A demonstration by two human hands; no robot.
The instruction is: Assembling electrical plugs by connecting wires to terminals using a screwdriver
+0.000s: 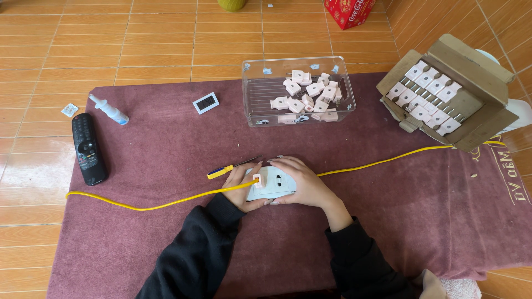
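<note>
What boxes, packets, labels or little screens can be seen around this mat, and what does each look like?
Cardboard box: right edge of the mat, brown, flaps open, rows of pale pink plugs inside.
Clear plastic tub: top middle, rectangular, loose pink plugs.
Red carton: on the tiled floor at top, white lettering.
Small screen: left of the tub, white frame, grey display.
Small packet: floor at far left, whitish square.

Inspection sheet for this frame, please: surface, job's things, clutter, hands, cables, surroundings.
Surface: maroon mat on tiled floor.
Job's things: socket block with a pink plug in it; screwdriver beside it; clear bin and carton of pink plugs.
Clutter: remote, spray bottle, small display.
Hands: left hand and right hand both on the block.
Cables: yellow cable across the mat.
Surroundings: red box on the floor.
</note>
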